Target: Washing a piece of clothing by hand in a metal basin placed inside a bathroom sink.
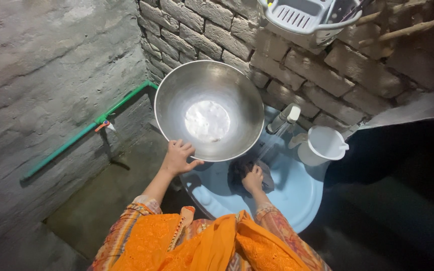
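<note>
Head view: a large steel bowl (209,110) is held tilted by its lower rim in the left hand (178,158), fingers curled over the edge, soapy foam still inside, while a dark scrubbing cloth (242,168) is gripped by the right hand (253,179) over the blue basin (297,195), rinsing apparently left.

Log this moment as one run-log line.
left hand: holds steel bowl rim | right hand: grips dark cloth in blue tub

Left hand (178,157) raised, fingers spread, gripping; right hand (253,179) lower, curled closed, both arms extended.
</note>
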